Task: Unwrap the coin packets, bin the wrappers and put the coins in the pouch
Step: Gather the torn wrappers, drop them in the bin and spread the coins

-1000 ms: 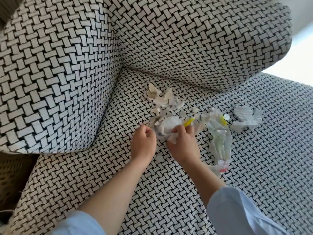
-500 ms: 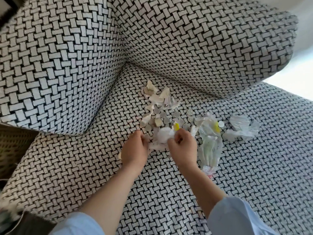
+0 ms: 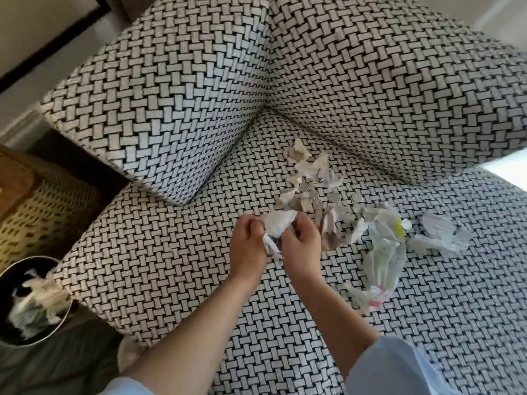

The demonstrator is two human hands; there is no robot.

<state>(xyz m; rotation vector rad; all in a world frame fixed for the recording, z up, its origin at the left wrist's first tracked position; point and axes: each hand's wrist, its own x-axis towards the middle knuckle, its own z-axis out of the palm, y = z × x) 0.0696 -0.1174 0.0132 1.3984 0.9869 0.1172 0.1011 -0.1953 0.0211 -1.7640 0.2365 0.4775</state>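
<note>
Both hands hold one crumpled white wrapper bundle (image 3: 278, 225) just above the woven sofa seat (image 3: 171, 266). My left hand (image 3: 247, 246) grips its left side and my right hand (image 3: 301, 246) grips its right side. Beyond them lie torn paper wrappers (image 3: 309, 166) and several loose coins (image 3: 319, 202). A clear plastic pouch (image 3: 385, 258) with a yellow spot lies to the right of my right hand. A round bin (image 3: 31, 303) with crumpled wrappers inside stands on the floor at lower left.
A crumpled clear plastic bag (image 3: 439, 235) lies further right on the seat. The sofa's armrest (image 3: 159, 109) and back cushion (image 3: 399, 89) rise behind the pile. A woven basket (image 3: 37, 206) stands left of the sofa, behind the bin.
The hands have gathered the wrapper bundle and drawn it closer to me. The view has swung left, so the bin and basket now show.
</note>
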